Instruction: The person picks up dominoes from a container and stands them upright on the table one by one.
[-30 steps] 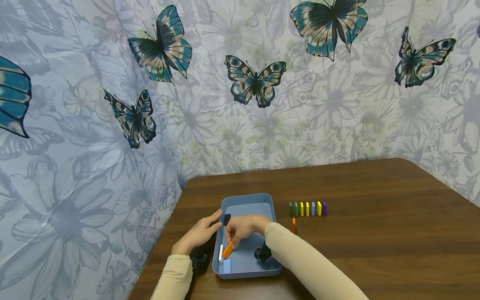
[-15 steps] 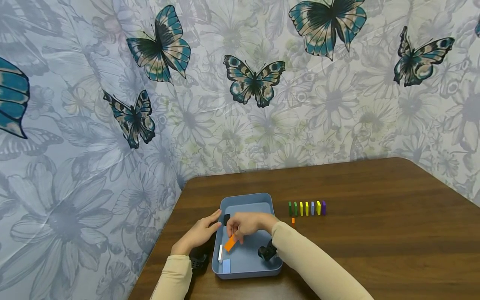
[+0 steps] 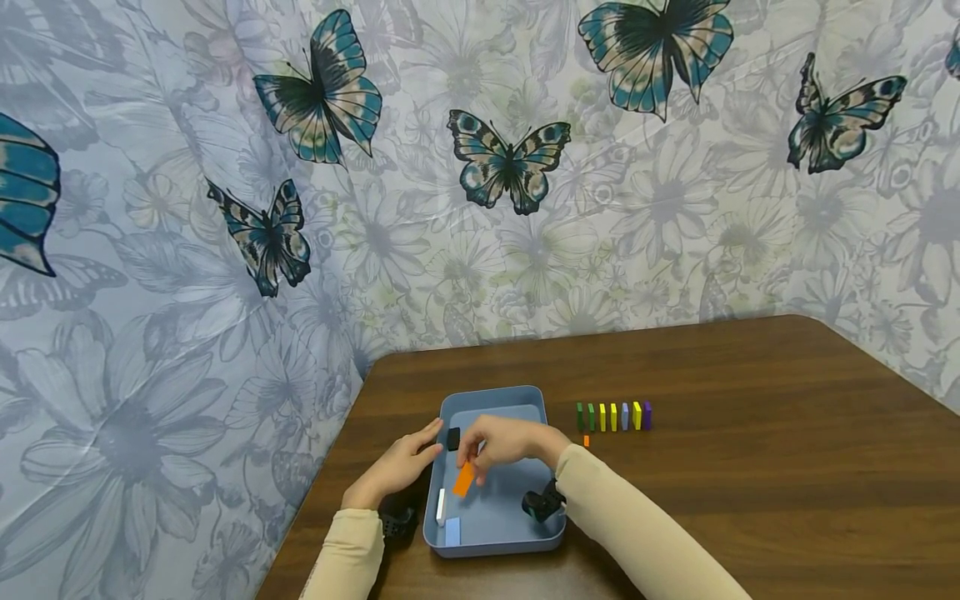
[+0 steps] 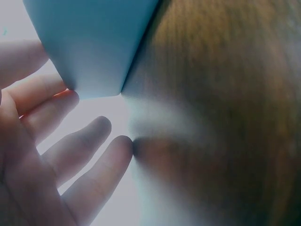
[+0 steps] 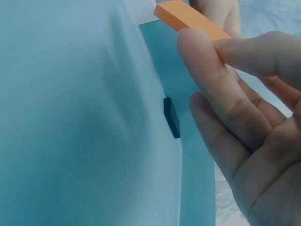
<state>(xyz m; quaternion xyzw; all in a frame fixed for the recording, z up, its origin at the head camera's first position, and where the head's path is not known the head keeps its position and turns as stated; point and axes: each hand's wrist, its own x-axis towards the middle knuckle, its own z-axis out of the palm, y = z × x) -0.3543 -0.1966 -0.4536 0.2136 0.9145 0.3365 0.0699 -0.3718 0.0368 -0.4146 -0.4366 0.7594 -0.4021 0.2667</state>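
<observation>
My right hand pinches an orange domino between thumb and fingertips over the blue tray. In the right wrist view the orange domino sticks out past the fingers, above the tray floor. Straight fingers of my left hand rest at the tray's left side; in the left wrist view the fingertips lie right at its wall. Inside the tray are a black domino near the left wall, a white domino on its edge, and a light blue domino in the near left corner.
Right of the tray stands a row of upright dominoes in green, yellow, light blue and purple. A single orange domino stands just in front of the row. The brown table reaches back to a wall with butterfly prints.
My right hand has lifted the orange domino from beside the white one and moved it away from me and slightly right. My left hand stays at the tray's side.
</observation>
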